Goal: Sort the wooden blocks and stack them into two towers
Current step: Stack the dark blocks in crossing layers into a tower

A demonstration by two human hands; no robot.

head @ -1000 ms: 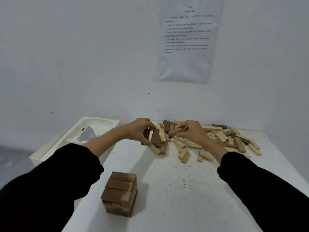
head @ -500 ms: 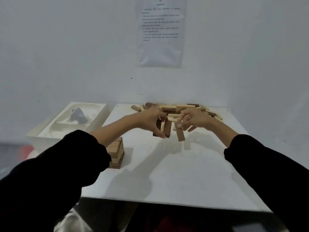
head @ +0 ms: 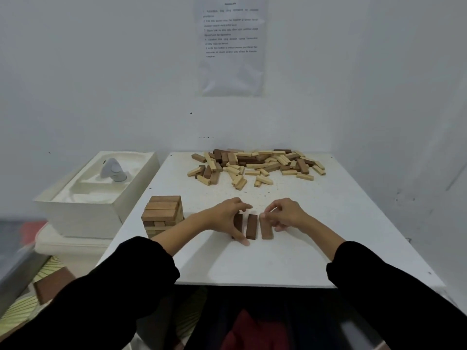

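White table (head: 303, 248), near front edge: three dark blocks (head: 251, 226). My left hand (head: 225, 215) grips the left block (head: 238, 221), right hand (head: 284, 214) pinches the right block (head: 266, 229); one tower (head: 163, 213) at left edge.

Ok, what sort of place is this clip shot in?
Probably a makeshift recording corner in a plain room: bare white walls, a printed paper instruction sheet posted up, and a white table carrying a pile of light and dark wooden blocks.

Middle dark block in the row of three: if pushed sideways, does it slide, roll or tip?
Likely slides: the middle block lies flat on the table, square-edged, so rolling or tipping seems unlikely. Probably stiff and light: it looks like solid wood. A sideways push would meet the left block or right block beside it.
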